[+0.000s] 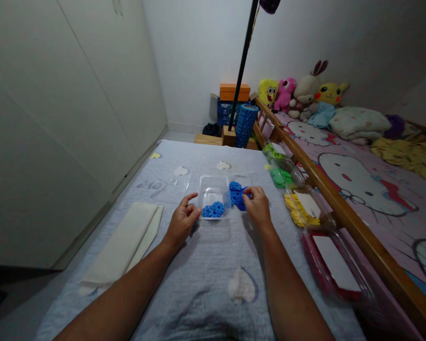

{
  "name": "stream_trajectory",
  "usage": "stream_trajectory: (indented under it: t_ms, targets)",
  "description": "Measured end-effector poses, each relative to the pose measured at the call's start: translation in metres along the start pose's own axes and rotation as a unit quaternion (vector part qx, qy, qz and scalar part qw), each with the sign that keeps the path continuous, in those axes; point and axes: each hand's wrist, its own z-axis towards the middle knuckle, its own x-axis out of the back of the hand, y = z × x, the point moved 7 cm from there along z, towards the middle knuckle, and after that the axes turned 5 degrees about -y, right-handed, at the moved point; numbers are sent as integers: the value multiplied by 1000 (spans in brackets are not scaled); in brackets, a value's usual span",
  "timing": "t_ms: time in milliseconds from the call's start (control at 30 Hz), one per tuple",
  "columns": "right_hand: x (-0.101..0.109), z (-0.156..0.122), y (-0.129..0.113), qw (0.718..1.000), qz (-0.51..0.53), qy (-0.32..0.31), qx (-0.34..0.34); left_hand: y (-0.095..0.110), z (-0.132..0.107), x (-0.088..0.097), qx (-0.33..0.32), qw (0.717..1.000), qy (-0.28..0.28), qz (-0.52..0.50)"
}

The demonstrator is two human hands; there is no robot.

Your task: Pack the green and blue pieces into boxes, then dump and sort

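Note:
A clear plastic box [213, 183] lies on the grey blanket [206, 265] with several blue toothed discs [213, 209] at its near end. My left hand [182, 221] rests at the box's left edge, fingers curled, thumb and forefinger touching the rim. A pile of blue discs [236, 193] lies just right of the box. My right hand [257, 204] sits on that pile, fingers closed in a pinch on blue discs.
Along the right stand clear boxes of green pieces [281, 176], yellow pieces [298, 208] and red pieces [326, 265], beside a wooden bed rail [341, 208]. A folded cream cloth [124, 244] lies left. A black pole [242, 66] and blue stack [246, 124] stand beyond.

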Motion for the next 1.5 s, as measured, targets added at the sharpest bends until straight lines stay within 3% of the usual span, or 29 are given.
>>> stream_trajectory:
  t_ms: [100, 267, 567, 700, 800, 900, 967, 1100, 1233, 1367, 1500]
  targets:
    - [-3, 0, 19, 996, -67, -58, -28, 0, 0, 0, 1, 1000, 2, 0]
    - [-17, -8, 29, 983, -134, -122, -36, -1, 0, 0, -1, 1000, 0, 5]
    - [-12, -5, 36, 989, -101, -97, -38, -1, 0, 0, 2, 1000, 1, 1]
    - [-4, -1, 39, 995, -35, -79, -42, -1, -1, 1, 4, 1000, 2, 1]
    - [1, 2, 33, 994, 70, -62, -61, -1, -1, 1, 1, 1000, 1, 2]
    - [0, -1, 16, 978, 191, -33, -72, -3, 0, 1, 0, 1000, -4, -1]
    - [-6, -4, -6, 973, 224, -27, -45, -4, 0, 1, 0, 1000, -3, -3]
    - [-28, -15, -49, 987, 142, -70, 31, -5, 1, 1, 0, 1000, -5, -5]
    - [-44, -23, -66, 991, 69, -98, 65, -5, 1, 0, 0, 1000, -7, -12]
    - [-29, -17, -55, 996, 39, -36, 73, -5, 1, 1, 3, 1000, -4, -14]
    - [-8, -5, -19, 999, -11, 6, 30, -3, 0, 1, 1, 1000, -3, -15]
